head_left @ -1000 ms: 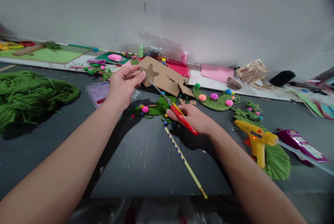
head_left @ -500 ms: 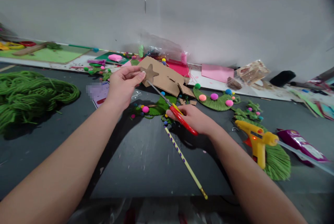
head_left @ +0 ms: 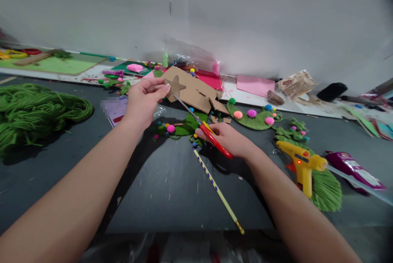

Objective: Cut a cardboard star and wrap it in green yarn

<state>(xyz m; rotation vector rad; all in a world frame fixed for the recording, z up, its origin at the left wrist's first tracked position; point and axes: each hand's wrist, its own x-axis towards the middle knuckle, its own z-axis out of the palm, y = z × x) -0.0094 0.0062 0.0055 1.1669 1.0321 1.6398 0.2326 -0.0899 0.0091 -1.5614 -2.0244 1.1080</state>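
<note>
Between thumb and fingers, my left hand [head_left: 146, 101] pinches a small brown cardboard star [head_left: 176, 86] by its left side. My right hand [head_left: 225, 138] is closed on a pair of scissors [head_left: 211, 137] with red and yellow handles. The scissor blades point up and left, their tips at the star's lower edge; they look nearly closed. Behind the star lies a larger cardboard piece [head_left: 196, 93] with cut-outs and torn bits beside it. Under the scissors are green pieces with coloured pom-poms [head_left: 171, 128]. A pale pencil [head_left: 218, 191] with purple dots lies below my right hand.
Green yarn [head_left: 43, 113] is heaped at the left. On the right, a yellow glue gun [head_left: 302, 165] with a lit red light rests on a green yarn-wrapped piece [head_left: 327, 189], beside a purple packet [head_left: 353, 169]. A pom-pom-covered green arc [head_left: 254, 120] lies behind. The wall [head_left: 196, 17] closes the back.
Almost nothing differs. The star has shifted very slightly in view, and both hands keep their hold on the star and the scissors.
</note>
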